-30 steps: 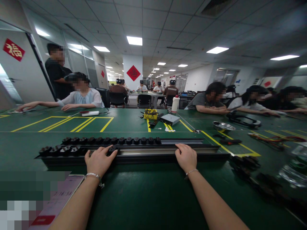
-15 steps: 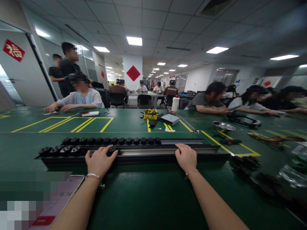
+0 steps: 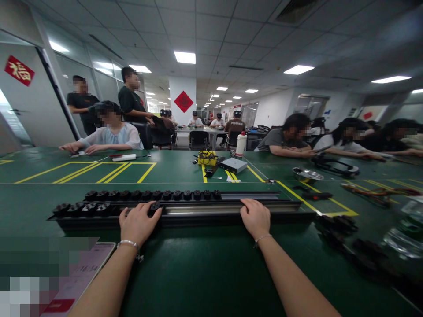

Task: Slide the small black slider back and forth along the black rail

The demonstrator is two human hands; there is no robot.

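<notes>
A long black rail (image 3: 205, 216) with a shiny metal channel lies across the table in front of me. Several black socket-like modules (image 3: 102, 208) sit at its left end. My left hand (image 3: 140, 222) is curled around one such black module (image 3: 155, 206) in the channel, with thumb and fingers on either side; part of it is hidden. Farther right, my right hand (image 3: 256, 218) grips the rail with fingers over its far edge. Behind it, a second black rail (image 3: 251, 195) carries a row of similar modules (image 3: 157, 194).
Loose black modules (image 3: 370, 255) are heaped at right beside a clear plastic container (image 3: 408, 226). A phone (image 3: 89, 268) lies at lower left. Farther back are a metal bowl (image 3: 307, 174), a grey box (image 3: 233, 165) and a white bottle (image 3: 241, 144). Several people sit around the tables.
My hands and the rails have hardly moved. In the background, a standing person in black has moved right, behind the seated person at left.
</notes>
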